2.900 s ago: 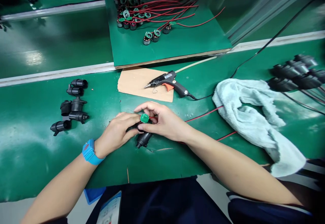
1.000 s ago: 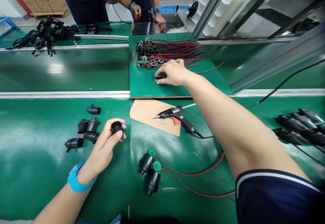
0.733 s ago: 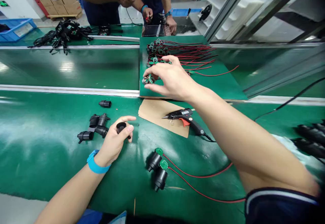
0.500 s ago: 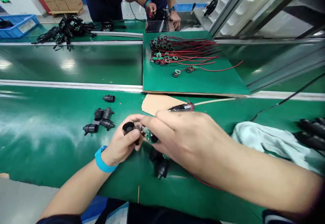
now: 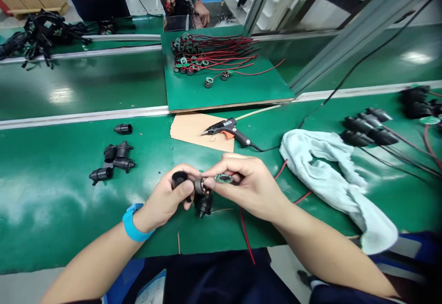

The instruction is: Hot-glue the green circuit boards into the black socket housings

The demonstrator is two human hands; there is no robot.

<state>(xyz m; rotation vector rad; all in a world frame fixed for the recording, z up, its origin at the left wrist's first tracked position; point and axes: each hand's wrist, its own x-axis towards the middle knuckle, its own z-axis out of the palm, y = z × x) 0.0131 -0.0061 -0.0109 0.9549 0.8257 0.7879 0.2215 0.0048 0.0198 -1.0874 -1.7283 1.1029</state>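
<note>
Near six o'clock on the belt (image 5: pixel 51 180), left hand (image 5: pixel 165 200) grips a black housing (image 5: pixel 179 178); at its three o'clock, right hand (image 5: pixel 253 191) pinches a wired coil (image 5: pixel 201 186).

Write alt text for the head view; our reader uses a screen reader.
Over a green bench, the left hand pinches a black housing and the right hand pinches a small wired part with a green disc. Behind them lie a glue gun on cardboard, loose black housings at left, a pale cloth at right.

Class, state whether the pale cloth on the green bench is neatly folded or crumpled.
Crumpled: the cloth lies in loose, uneven bunches, with no straight folds.
</note>
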